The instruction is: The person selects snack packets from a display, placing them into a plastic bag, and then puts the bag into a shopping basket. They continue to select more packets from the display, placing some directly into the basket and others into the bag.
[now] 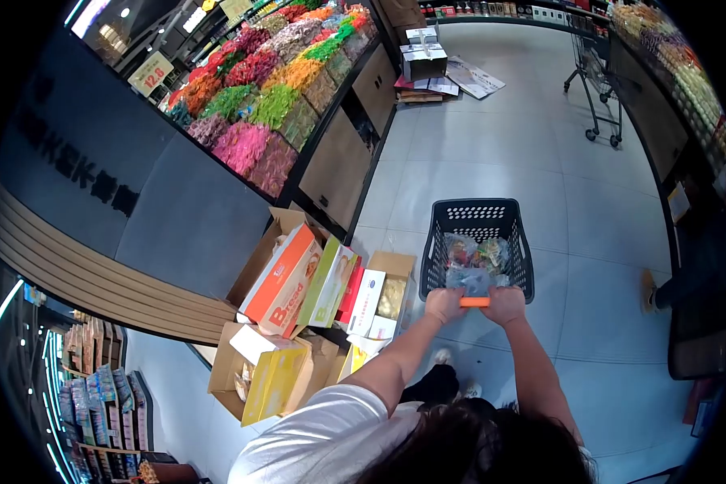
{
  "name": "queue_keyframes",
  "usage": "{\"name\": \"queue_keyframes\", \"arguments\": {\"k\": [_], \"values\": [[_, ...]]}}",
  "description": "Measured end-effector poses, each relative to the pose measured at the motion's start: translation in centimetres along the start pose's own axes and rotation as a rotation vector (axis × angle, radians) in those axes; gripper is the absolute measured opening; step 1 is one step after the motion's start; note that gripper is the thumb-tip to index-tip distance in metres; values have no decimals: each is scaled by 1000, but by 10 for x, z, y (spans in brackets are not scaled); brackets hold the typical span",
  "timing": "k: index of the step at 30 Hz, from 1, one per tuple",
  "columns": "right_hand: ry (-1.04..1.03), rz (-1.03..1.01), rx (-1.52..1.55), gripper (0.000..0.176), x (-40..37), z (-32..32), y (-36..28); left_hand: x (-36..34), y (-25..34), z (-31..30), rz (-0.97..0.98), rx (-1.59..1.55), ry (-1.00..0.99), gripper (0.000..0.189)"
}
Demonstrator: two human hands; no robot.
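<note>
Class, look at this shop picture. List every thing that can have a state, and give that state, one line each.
left hand: closed on the orange handle
right hand: closed on the same handle
orange handle: gripped at both ends
black basket: upright, partly filled with packets
cardboard boxes: flaps open, goods showing
wire trolley: standing alone down the aisle
sweet bins: heaped full

One basket, one orange handle, left hand, right hand, one wire trolley

orange handle: ends hidden | basket contents: blurred | wall lettering: unreadable
</note>
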State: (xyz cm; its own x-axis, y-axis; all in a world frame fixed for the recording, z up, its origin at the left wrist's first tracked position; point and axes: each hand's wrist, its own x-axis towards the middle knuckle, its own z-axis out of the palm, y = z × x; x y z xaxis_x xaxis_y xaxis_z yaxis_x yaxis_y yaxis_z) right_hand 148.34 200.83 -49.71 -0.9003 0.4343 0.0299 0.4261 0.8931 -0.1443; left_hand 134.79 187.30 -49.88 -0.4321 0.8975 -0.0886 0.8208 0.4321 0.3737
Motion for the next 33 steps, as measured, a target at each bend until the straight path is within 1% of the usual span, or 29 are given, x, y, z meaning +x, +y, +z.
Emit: {"name": "queue_keyframes", "arguments": {"k": [2,3,4,8,10,12,14,15,17,21,23,26,33], "values": [[21,-3,-30,32,24,-8,2,21,-10,-8,1,-24,-17,27],[-13,0,-19,30,38,-11,4,33,-15,-12,-14,-26,-41,27],[-50,2,-11,29,53,-13,11,49,-17,-14,-13,-25,-36,27],[-52,-14,-4,30,107,-12,40,107,-24,-20,-31,-15,-30,26],[-97,7,-43,30,136,-17,48,133,-33,-26,-19,-16,-3,26],[-77,-6,-61,30,167,-11,57,161,-47,-28,57,-37,59,25],[-72,-19,-71,31,200,-8,70,191,-58,-27,62,-37,116,24],[-113,19,-90,32,213,-6,76,206,-63,-23,75,-37,146,24],[-160,52,-103,33,243,-1,81,235,-79,-21,78,-50,163,24],[-156,61,-132,35,307,3,100,297,-104,-30,80,-39,198,26],[-143,54,-134,37,340,5,107,330,-117,-36,76,-56,178,25],[-205,65,-154,33,388,1,124,375,-130,-43,66,-77,168,25],[-158,-37,-155,36,484,9,162,468,-162,-52,57,-114,179,24]]}}
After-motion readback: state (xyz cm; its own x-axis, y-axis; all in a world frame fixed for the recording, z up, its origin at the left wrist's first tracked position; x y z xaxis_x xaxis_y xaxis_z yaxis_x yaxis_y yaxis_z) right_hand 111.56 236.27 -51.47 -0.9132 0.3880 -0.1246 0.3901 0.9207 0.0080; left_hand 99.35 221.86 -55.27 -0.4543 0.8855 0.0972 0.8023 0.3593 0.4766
